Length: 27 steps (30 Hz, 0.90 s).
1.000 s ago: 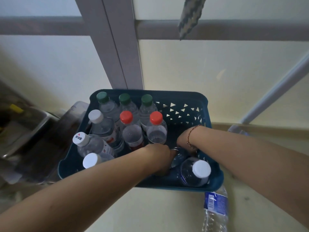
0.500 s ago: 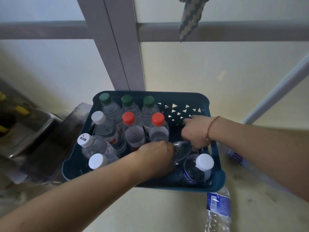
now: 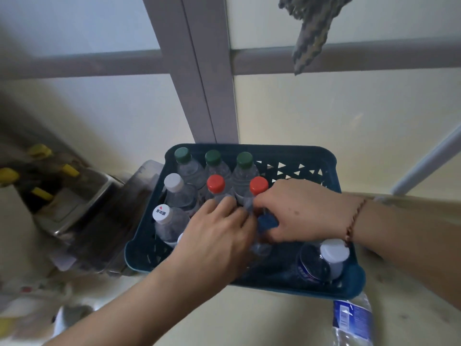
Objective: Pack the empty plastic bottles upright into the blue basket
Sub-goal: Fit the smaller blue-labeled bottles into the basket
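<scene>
Gripping one clear bottle point(image 3: 259, 245) inside the blue basket point(image 3: 294, 151), the left hand point(image 3: 217, 236) and right hand point(image 3: 299, 211) both clamp it between them.

Clear glossy plastic bottles point(image 3: 179, 193) stand in a matt, perforated blue plastic basket point(image 3: 296, 152).

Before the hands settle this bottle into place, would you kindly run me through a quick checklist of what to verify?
1. Both hands on the blue-capped bottle: left hand and right hand meet over it; exact grip cannot tell.
2. Bottle upright: cannot tell, mostly hidden.
3. Free room in the blue basket: ok, far right part is open.
4. Packed green-, red- and white-capped bottles upright: ok.
5. White-capped bottle at the near right corner upright: not ok, it leans.
6. Every bottle packed: not ok, blue-labelled bottle lies outside.
</scene>
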Motion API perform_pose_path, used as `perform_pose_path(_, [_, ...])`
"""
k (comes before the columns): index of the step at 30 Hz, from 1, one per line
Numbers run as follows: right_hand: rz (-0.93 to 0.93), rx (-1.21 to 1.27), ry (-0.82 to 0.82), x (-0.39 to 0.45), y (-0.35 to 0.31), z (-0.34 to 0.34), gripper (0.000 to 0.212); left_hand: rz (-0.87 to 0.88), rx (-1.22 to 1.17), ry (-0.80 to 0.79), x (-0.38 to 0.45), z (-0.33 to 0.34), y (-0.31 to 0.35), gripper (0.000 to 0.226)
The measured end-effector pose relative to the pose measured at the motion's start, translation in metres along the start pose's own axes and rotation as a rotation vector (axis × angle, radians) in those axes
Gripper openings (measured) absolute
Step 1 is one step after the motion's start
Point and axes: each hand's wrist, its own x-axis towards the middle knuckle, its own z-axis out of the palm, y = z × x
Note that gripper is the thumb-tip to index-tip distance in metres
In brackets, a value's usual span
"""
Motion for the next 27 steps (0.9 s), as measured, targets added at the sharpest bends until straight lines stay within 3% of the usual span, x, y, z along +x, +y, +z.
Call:
perform_pose_path(4, [-0.083, 0.066, 0.057, 0.017, -0.023, 0.003, 0.024, -0.136, -0.021, -0.036, -0.017, -0.002, -0.029, 0.043])
perform_pose_path(11, [-0.043, 0.12, 0.047, 0.031, -0.036, 0.006, 0.021, -0.226, -0.077, -0.079, -0.023, 0.003, -0.04, 0.054])
perform_pose_path(17, [-0.046, 0.115, 0.13, 0.046, -0.04, 0.007, 0.014, -0.315, -0.163, -0.005, -0.028, 0.008, -0.039, 0.034])
perform_pose_path(27, [-0.096, 0.132, 0.114, 0.053, -0.043, 0.015, 0.028, -0.288, -0.222, 0.015, -0.041, 0.009, -0.042, 0.033])
